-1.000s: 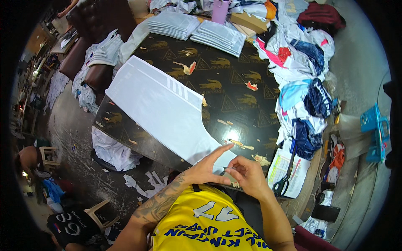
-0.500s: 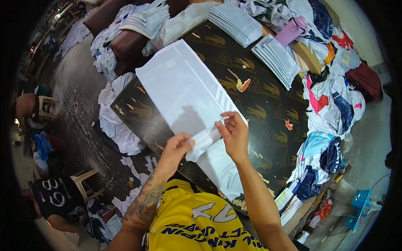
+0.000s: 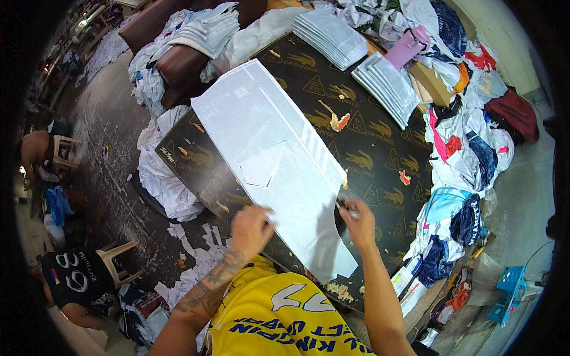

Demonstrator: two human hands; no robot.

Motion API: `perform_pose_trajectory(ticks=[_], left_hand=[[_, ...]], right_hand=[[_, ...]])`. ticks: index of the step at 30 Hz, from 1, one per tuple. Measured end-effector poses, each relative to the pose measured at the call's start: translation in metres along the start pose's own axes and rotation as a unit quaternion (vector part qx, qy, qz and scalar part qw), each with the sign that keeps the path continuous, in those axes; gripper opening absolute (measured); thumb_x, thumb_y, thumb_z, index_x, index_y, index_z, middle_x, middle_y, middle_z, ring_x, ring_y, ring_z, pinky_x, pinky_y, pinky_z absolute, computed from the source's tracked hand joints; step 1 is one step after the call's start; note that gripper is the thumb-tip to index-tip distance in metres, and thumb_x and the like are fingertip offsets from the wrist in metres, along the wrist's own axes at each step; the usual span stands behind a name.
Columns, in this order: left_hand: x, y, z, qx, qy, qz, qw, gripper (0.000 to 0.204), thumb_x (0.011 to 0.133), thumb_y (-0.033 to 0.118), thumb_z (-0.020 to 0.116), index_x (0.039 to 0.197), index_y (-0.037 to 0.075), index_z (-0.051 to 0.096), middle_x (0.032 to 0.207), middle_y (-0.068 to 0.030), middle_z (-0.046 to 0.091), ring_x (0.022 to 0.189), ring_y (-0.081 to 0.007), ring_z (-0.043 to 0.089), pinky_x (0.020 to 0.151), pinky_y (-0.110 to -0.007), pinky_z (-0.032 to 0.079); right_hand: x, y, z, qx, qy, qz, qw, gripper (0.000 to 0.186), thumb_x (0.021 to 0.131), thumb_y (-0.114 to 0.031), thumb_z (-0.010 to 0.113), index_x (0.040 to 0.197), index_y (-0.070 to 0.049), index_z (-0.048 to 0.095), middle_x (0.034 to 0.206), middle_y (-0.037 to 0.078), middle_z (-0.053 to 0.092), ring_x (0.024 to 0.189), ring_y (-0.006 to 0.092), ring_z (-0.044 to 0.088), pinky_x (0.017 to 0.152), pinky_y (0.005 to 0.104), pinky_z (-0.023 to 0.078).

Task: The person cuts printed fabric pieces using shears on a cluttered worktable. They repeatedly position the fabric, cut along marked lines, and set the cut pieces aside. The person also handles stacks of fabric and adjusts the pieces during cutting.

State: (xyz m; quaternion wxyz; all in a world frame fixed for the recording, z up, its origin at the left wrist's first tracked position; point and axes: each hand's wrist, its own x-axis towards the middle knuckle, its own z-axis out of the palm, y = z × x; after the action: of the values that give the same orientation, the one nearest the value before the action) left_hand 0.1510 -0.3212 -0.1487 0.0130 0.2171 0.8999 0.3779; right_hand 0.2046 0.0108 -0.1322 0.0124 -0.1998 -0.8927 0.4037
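Note:
A long white cloth panel (image 3: pixel 279 136) with pale stripes along its right side lies spread over the dark tabletop. On it rests a smaller white pocket-shaped piece (image 3: pixel 261 166). My left hand (image 3: pixel 252 228) is at the panel's left edge, near its lower part; its fingers are curled but smeared by motion. Across from it, my right hand (image 3: pixel 358 222) is by the curved right edge, thumb and fingertips pinched together. A small dark thing shows at those fingertips, too small to name.
Stacks of folded white cloth (image 3: pixel 329 38) lie at the table's far end, beside a pink tumbler (image 3: pixel 408 46). Heaped garments (image 3: pixel 469 148) line the right side. White cloth piles (image 3: pixel 169 172) and a person in a black shirt (image 3: pixel 80 282) are on the left.
The small white piece has left both hands and now lies flat on the panel. My hands have moved nearer my body and farther apart. The panel's lower end lies flatter.

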Motion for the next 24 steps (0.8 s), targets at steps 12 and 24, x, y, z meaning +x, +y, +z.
perform_pose_trajectory(ticks=[12, 24], left_hand=[[-0.048, 0.090, 0.007, -0.253, -0.171, 0.097, 0.947, 0.013, 0.105, 0.015, 0.066, 0.107, 0.002, 0.065, 0.100, -0.0144, 0.064, 0.091, -0.0312, 0.065, 0.081, -0.041, 0.053], [0.137, -0.114, -0.076, -0.140, 0.252, -0.207, 0.935, 0.026, 0.105, 0.015, 0.066, 0.122, -0.004, 0.064, 0.112, -0.0208, 0.068, 0.102, -0.0372, 0.066, 0.091, -0.043, 0.052]], right_hand=[[-0.111, -0.043, -0.080, 0.261, -0.020, 0.157, 0.952, 0.030, 0.097, 0.002, 0.074, 0.127, -0.001, 0.067, 0.091, 0.002, 0.070, 0.083, 0.0060, 0.061, 0.070, 0.0220, 0.045], [0.233, -0.282, 0.133, -0.021, -0.052, -0.146, 0.988, 0.052, 0.099, -0.053, 0.071, 0.111, -0.003, 0.076, 0.093, 0.020, 0.077, 0.084, 0.0378, 0.073, 0.081, 0.0460, 0.056]])
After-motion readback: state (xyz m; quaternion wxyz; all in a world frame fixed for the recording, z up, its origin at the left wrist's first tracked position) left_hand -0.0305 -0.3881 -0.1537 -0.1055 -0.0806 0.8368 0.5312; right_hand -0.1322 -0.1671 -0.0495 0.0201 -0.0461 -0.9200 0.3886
